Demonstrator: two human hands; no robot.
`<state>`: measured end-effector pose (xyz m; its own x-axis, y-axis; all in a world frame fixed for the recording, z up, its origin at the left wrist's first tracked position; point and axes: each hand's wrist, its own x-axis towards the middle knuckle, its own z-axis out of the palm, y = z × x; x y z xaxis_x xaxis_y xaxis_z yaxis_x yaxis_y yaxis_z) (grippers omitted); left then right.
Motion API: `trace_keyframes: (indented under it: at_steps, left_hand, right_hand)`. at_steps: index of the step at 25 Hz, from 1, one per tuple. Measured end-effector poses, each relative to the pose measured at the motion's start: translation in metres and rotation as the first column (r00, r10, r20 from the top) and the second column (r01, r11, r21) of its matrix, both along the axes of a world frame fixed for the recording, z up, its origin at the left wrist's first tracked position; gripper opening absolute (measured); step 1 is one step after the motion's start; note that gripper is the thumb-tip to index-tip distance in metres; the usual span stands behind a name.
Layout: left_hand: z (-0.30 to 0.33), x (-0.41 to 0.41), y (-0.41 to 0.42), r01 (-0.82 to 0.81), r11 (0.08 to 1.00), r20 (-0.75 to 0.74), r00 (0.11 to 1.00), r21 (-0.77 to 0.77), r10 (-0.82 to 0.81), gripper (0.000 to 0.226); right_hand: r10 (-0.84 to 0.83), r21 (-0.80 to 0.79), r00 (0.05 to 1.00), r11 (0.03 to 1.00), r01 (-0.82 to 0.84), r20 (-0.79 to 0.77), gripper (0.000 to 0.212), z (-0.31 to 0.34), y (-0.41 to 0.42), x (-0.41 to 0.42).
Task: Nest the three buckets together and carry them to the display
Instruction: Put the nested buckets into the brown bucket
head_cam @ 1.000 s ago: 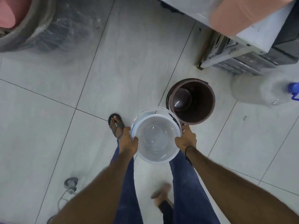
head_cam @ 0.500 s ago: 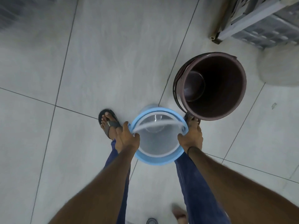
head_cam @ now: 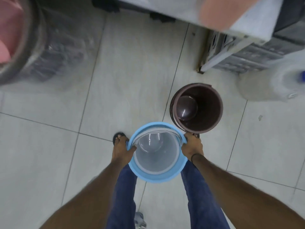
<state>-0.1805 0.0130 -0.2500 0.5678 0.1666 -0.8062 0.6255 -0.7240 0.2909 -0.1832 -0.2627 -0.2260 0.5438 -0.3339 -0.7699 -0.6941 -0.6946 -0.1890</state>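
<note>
A clear bucket [head_cam: 156, 156] sits nested inside a light blue bucket [head_cam: 158, 176], held between my legs. My left hand [head_cam: 121, 152] grips the blue rim on the left, fingers hooked over the edge. On the right side my right hand [head_cam: 192, 147] holds the same rim. A dark brown bucket [head_cam: 198, 108] stands upright on the tiled floor just beyond my right hand, open side up, its glossy bottom showing.
A grey counter with a pink-orange object [head_cam: 222, 12] and stacked grey crates [head_cam: 244, 53] fill the upper right. A clear water jug [head_cam: 270, 85] lies at the right edge. Plastic-wrapped tubs [head_cam: 33, 47] stand at the upper left. Pale floor tiles [head_cam: 49, 146] spread to the left.
The clear bucket dropped into the blue bucket, whose rim now shows around it. My head dipped toward the brown bucket and rose again. Both hands stayed on the rim.
</note>
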Motion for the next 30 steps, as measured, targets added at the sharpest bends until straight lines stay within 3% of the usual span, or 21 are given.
trace_keyframes:
  at_steps: [3,7,13,19,25,30]
  left_hand:
    - [0.097,0.037,0.001,-0.01,0.999,0.069,0.998,-0.041,0.013,0.03]
    - [0.187,0.069,-0.025,-0.039,0.996,0.069,0.997,-0.082,0.045,0.034]
    - [0.223,0.093,-0.136,-0.119,0.974,0.13,0.981,-0.192,0.145,0.035]
    - [0.154,0.114,-0.222,-0.169,0.965,0.142,0.97,-0.199,0.199,0.037]
    - [0.016,0.128,-0.257,-0.157,0.984,0.119,0.979,-0.081,0.166,0.039]
    - [-0.104,0.137,-0.258,-0.16,0.987,0.1,0.982,0.022,0.157,0.061]
  right_hand:
    - [-0.001,0.018,0.998,1.0,0.0,0.068,0.028,0.082,-0.009,0.03]
    - [0.011,0.019,0.99,1.0,-0.014,0.139,0.026,0.173,-0.043,0.07]
    - [0.09,-0.057,0.964,0.995,-0.078,0.249,0.028,0.216,-0.145,0.118]
    - [0.095,-0.096,0.965,0.993,-0.074,0.246,0.023,0.161,-0.234,0.146]
    - [-0.02,-0.044,0.985,0.999,0.028,0.171,0.028,0.012,-0.266,0.138]
    - [-0.132,-0.053,0.978,0.989,0.142,0.161,0.04,-0.104,-0.267,0.126]
